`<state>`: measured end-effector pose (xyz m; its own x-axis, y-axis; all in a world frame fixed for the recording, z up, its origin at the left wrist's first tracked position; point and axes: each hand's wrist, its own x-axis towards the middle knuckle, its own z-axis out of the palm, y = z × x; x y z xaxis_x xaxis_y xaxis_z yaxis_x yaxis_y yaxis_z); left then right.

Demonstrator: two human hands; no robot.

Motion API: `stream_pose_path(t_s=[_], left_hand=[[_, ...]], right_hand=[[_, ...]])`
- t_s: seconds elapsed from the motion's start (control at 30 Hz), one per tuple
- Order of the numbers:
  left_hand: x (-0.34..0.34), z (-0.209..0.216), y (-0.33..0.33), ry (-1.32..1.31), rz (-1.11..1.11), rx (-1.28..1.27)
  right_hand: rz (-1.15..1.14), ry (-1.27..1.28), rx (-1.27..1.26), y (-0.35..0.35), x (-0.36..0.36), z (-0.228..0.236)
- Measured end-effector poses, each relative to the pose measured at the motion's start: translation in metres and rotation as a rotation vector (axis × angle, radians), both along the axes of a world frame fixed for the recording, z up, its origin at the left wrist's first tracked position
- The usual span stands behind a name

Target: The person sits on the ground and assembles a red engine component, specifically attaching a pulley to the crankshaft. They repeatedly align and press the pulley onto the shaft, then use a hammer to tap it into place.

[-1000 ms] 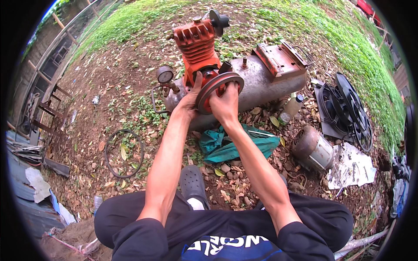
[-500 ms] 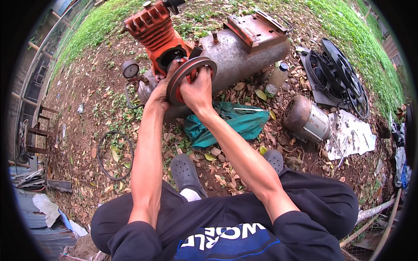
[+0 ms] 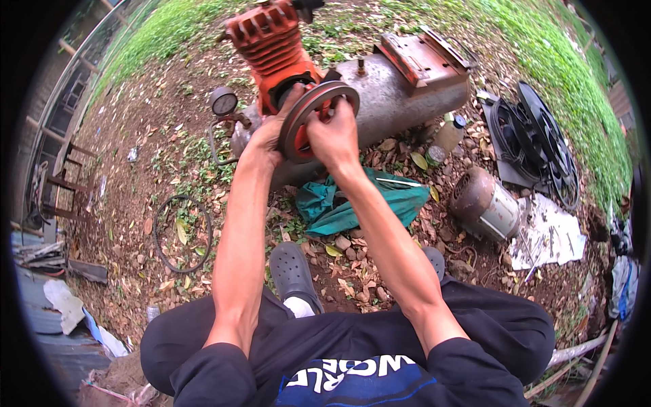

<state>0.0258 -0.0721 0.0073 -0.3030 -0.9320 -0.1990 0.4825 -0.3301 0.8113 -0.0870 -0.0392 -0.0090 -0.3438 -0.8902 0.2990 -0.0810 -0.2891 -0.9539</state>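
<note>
Against the orange pump (image 3: pixel 271 47) on the grey tank (image 3: pixel 400 102), both hands grip the pulley (image 3: pixel 308 115): left hand (image 3: pixel 268 132) curled round its rim, right hand (image 3: pixel 332 136) clasping its face.

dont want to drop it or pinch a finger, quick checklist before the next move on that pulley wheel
1. Both hands on the pulley wheel: ok. Left hand grips its left rim, right hand covers its front.
2. Wheel sitting fully against the orange pump head: cannot tell, the hands hide the hub.
3. Fingers out of the gap behind the wheel: cannot tell, left fingertips wrap behind the rim.
4. Pressure gauge out of the way: ok, it stands left of the hands, apart.
5. Tank steady: ok, it lies on the ground.
6. Belt off the wheel: ok, a black ring lies on the soil.
</note>
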Motion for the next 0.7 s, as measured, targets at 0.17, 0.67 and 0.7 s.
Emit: stream_pose_path(t_s=[0.17, 0.67, 0.7], left_hand=[[0.007, 0.008, 0.001, 0.036, -0.108, 0.032], [0.028, -0.001, -0.003, -0.266, -0.115, 0.016], [0.028, -0.002, -0.004, -0.303, -0.101, -0.002]], right_hand=[[0.058, -0.049, 0.132, -0.01, -0.005, 0.004], [0.205, -0.635, 0.196, 0.003, 0.009, 0.021], [0.209, -0.654, 0.197, 0.002, 0.008, 0.019]])
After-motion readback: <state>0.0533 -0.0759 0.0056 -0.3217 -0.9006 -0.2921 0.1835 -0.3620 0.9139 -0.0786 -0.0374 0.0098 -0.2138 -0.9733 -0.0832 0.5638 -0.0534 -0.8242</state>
